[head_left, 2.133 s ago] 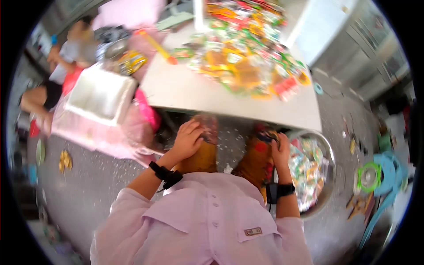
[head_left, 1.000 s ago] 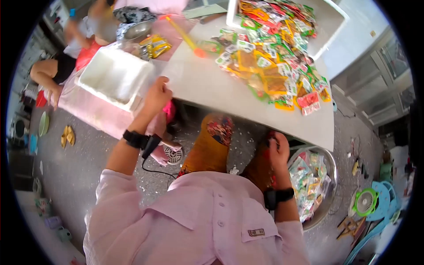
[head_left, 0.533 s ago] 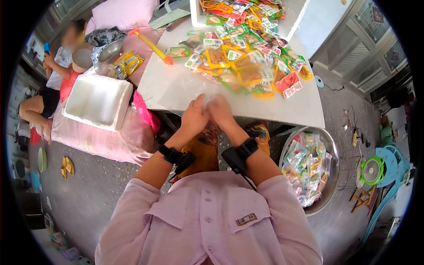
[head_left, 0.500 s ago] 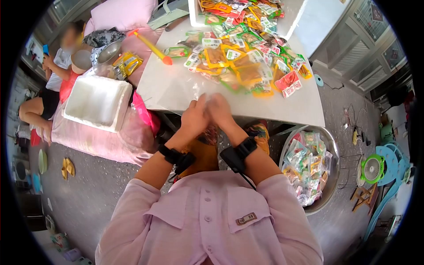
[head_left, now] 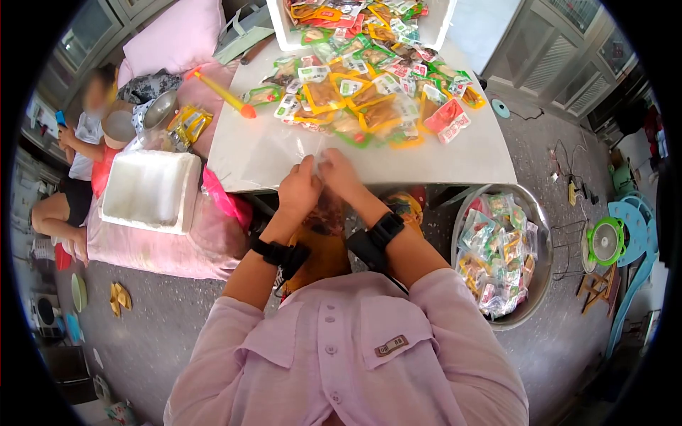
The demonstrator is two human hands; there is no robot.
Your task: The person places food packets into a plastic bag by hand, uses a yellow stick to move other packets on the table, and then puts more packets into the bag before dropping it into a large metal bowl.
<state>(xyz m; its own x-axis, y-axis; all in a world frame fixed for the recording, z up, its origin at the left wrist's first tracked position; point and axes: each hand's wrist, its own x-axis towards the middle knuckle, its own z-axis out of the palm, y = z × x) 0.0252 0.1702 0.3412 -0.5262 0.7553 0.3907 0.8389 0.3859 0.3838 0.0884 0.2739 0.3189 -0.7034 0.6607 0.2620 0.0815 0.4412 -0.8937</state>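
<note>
My left hand (head_left: pixel 300 187) and my right hand (head_left: pixel 339 174) are close together at the table's near edge. Their fingers pinch a clear plastic bag (head_left: pixel 290 150), which spreads flat and thin over the tabletop beyond them. Exactly where each fingertip grips the film is hard to see. Just past my hands lies a heap of small sealed food packets (head_left: pixel 366 99) in yellow, green and red wrapping. A red-and-white packet (head_left: pixel 447 119) rests at the heap's right side.
A white foam box (head_left: pixel 283 32) tipped toward me spills packets at the back. Right of my legs stands a metal basin (head_left: pixel 543 270) of bagged packets. An empty foam box (head_left: pixel 150 192) sits on the pink-covered bed (head_left: pixel 167 254); a person (head_left: pixel 84 145) sits behind. A yellow-orange stick (head_left: pixel 224 94) lies on the table.
My hands have drawn slightly apart from each other, and more of the clear bag now shows on the table to their left. The whole view has shifted a little.
</note>
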